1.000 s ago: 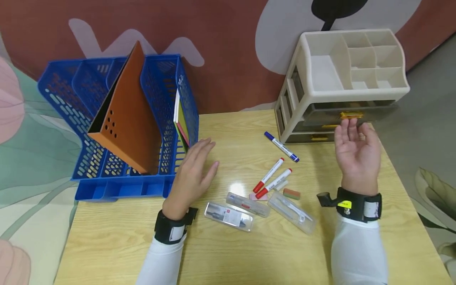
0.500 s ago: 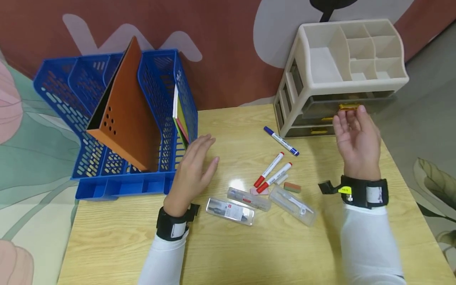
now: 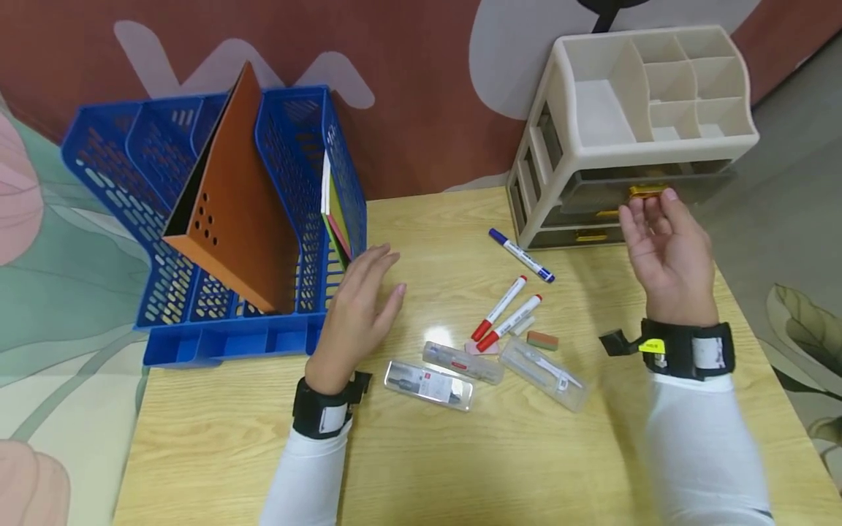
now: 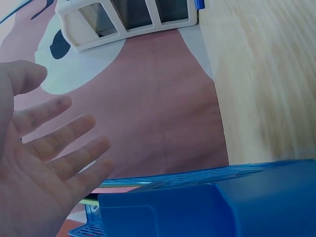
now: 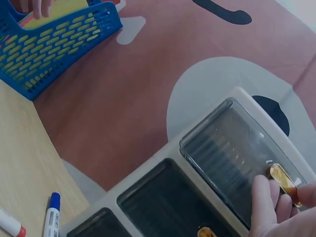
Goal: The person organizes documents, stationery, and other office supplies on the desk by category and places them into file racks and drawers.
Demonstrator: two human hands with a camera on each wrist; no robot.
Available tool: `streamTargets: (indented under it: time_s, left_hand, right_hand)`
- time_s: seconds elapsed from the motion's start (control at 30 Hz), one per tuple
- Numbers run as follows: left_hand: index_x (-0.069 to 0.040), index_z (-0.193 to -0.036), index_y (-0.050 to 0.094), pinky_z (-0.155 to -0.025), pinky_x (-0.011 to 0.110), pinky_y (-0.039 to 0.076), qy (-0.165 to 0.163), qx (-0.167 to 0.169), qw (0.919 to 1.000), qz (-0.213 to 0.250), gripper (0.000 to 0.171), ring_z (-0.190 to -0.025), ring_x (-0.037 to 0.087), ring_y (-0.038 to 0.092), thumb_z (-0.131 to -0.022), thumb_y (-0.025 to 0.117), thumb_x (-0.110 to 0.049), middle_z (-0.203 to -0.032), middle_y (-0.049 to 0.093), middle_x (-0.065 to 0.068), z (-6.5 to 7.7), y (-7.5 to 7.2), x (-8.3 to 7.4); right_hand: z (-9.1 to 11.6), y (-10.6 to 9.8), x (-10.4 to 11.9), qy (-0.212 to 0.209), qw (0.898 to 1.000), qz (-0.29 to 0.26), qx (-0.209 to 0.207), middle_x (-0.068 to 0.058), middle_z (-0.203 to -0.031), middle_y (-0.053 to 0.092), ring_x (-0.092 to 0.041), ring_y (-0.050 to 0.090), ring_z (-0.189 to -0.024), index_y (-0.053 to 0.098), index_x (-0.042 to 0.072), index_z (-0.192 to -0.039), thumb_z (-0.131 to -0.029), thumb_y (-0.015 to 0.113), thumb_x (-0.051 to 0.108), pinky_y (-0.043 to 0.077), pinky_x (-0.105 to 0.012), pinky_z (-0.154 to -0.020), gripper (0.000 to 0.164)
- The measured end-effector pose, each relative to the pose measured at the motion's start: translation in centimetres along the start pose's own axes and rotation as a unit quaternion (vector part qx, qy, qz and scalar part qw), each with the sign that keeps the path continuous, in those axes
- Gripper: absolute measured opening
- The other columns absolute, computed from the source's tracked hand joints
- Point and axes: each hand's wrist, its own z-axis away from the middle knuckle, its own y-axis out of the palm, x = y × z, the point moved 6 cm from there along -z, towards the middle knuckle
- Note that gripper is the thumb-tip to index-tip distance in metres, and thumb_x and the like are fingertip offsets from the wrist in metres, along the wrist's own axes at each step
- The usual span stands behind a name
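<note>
The right hand (image 3: 677,267) pinches the amber handle (image 3: 647,191) of the top drawer (image 3: 592,196), which stands slightly out of the white cabinet (image 3: 664,152) at the desk's (image 3: 460,467) back right. The left hand (image 3: 355,310), fingers spread and holding nothing, is by the front of the blue rack (image 3: 347,190) with its orange folder (image 3: 246,204). Between the hands lie a blue marker (image 3: 522,255), two red markers (image 3: 500,308) and three clear cases (image 3: 427,385).

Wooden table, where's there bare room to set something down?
The widest free patch is the near part of the table, between the sleeves, in front of the clear cases. Another lies by the wall, between the blue file rack and cream drawer unit, left of the blue-capped marker. It's crowded mid-table, where the cases and red-capped markers lie close together.
</note>
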Motion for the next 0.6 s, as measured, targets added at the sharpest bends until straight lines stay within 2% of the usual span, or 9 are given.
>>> streamTargets:
  time_s: [0.3, 0.6]
  left_hand:
    - [0.000, -0.132, 0.064, -0.119, 0.047, 0.042, -0.007, 0.010, 0.9999, -0.007, 0.037, -0.139, 0.036, 0.052, -0.101, 0.065, -0.020, -0.145, 0.059, 0.020, -0.08, 0.32, 0.26]
    - [0.001, -0.131, 0.064, -0.118, 0.049, 0.042, -0.011, 0.017, 0.9998, -0.009, 0.036, -0.139, 0.039, 0.052, -0.101, 0.064, -0.020, -0.144, 0.059, 0.021, 0.06, 0.31, 0.48]
  right_hand:
    - [-0.03, 0.53, 0.12, -0.012, 1.000, -0.021, -0.018, -0.015, -0.100, 0.064, -0.025, 0.065, -0.099, 0.064, -0.001, -0.115, -0.094, 0.070, -0.004, 0.060, -0.034, -0.095, 0.022]
    - [0.64, 0.17, -0.17, -0.017, 0.999, -0.020, -0.027, -0.013, -0.104, 0.064, -0.025, 0.066, -0.097, 0.062, 0.003, -0.123, -0.093, 0.072, -0.004, 0.060, -0.033, -0.096, 0.032]
